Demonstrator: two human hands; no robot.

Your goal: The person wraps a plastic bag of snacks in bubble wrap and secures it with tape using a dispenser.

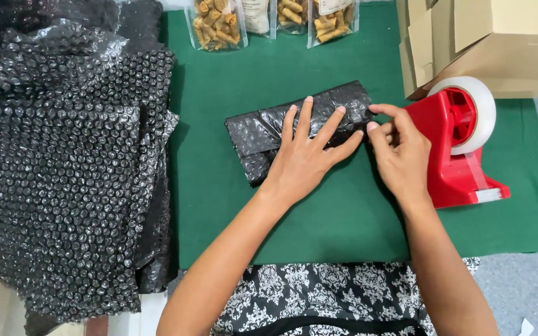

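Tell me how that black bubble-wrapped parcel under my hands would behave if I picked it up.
The black bubble-wrapped parcel probably feels soft and a bit springy, since its skin is air bubbles. It looks light for its size. The glossy film may be slippery, and its folded flap could spring open once the left hand lifts, as no tape is visible holding it.

Black bubble-wrap parcel [300,127] on green mat [344,211], red tape dispenser [453,155], black-and-white patterned cloth [319,292].
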